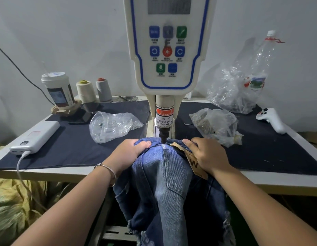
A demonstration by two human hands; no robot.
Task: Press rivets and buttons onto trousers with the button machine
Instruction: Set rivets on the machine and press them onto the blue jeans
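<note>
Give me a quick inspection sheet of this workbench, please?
Surface: white table under a dark cloth.
Job's things: jeans beneath the button machine punch.
Clutter: two plastic bags, cup, two thread cones, crumpled bottle, white controller.
Hands: left hand and right hand grip the waistband.
Cables: white lead from power bank; dark wall cable.
Surroundings: grey wall, yellowish sacks.
</note>
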